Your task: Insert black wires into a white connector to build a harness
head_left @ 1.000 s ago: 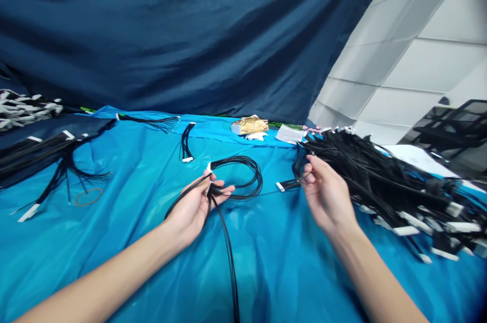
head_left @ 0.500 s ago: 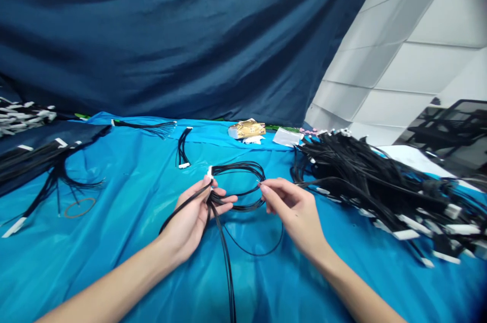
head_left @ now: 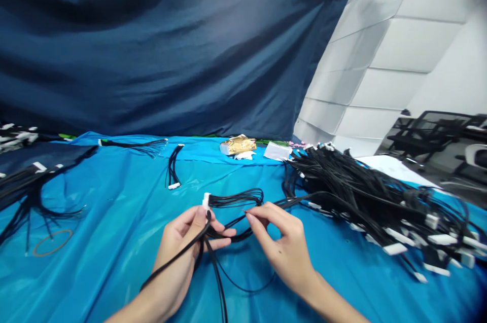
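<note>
My left hand (head_left: 182, 247) is closed around a bundle of thin black wires (head_left: 238, 197) just below a white connector (head_left: 206, 200). From the connector the wires loop out to the right and curve back under my fingers, and some ends hang down in front. My right hand (head_left: 283, 244) pinches one thin black wire near its end between thumb and forefinger. A small tip of that wire shows at the fingertips, a short way right of the connector. Below both hands a single wire (head_left: 251, 290) sags in a loop.
A big heap of black wire harnesses (head_left: 353, 196) with white connectors lies at the right. More harnesses (head_left: 30, 196) lie at the left near a brown rubber band (head_left: 53, 243). A short harness (head_left: 174, 167), a gold packet (head_left: 239, 145) and a white packet (head_left: 277, 151) lie toward the back.
My right hand has come closer to the left hand, bringing the pinched wire end toward the white connector. The view has tilted up, so the hands and table appear lower.
</note>
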Demonstrator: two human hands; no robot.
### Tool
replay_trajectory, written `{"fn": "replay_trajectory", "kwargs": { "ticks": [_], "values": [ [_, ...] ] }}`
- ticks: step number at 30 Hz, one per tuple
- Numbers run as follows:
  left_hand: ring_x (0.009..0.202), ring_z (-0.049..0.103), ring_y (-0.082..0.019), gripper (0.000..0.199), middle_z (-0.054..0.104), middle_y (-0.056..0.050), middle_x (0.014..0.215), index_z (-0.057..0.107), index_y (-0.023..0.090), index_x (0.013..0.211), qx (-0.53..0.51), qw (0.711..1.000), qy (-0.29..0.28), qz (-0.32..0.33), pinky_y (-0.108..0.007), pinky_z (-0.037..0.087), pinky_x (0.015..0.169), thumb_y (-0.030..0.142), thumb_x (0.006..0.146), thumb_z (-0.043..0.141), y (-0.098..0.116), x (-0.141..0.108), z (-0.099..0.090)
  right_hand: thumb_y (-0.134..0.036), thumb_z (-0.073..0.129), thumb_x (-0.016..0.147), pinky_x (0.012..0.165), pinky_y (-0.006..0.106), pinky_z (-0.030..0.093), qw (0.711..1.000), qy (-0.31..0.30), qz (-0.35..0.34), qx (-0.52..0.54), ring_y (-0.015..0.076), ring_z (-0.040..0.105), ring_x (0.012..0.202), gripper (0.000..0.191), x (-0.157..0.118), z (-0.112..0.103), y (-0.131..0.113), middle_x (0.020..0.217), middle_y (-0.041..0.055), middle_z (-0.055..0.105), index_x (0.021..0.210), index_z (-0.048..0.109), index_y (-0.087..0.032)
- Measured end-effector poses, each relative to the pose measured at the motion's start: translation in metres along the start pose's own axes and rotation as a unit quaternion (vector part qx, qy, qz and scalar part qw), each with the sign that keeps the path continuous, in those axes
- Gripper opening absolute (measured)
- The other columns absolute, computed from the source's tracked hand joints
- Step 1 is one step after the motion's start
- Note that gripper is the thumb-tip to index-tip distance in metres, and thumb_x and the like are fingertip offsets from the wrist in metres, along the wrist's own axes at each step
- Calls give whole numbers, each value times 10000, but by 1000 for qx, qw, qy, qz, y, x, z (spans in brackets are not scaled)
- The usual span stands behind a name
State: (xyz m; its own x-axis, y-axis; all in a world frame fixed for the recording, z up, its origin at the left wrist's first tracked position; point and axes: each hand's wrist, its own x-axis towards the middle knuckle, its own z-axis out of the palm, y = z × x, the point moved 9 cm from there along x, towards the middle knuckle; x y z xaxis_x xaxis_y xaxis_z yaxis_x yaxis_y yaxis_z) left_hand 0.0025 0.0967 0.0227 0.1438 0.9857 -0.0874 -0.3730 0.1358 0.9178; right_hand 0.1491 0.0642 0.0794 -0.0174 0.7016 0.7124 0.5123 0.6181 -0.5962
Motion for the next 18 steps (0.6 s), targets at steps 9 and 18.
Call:
{"fn": "replay_trajectory", "kwargs": {
  "ticks": [9,18],
  "values": [
    [707,654,-237,237,593,-20,631,583,144,692,6,1000,-7,-6,-318,544,622,380,720,581,-3,-2,1,-143,505,807,541,217,409,1000,-6,-14,-5,103,511,566,98,-1,1,-3,663,15,581,781,598,-164],
    [749,659,-235,96,627,-30,690,567,161,824,-67,994,39,-73,-326,542,673,237,775,535,-19,1,-9,-134,503,805,537,227,422,999,-2,-37,-14,106,519,555,120,-2,-4,-9,672,12,600,833,613,-173]
  ]
}}
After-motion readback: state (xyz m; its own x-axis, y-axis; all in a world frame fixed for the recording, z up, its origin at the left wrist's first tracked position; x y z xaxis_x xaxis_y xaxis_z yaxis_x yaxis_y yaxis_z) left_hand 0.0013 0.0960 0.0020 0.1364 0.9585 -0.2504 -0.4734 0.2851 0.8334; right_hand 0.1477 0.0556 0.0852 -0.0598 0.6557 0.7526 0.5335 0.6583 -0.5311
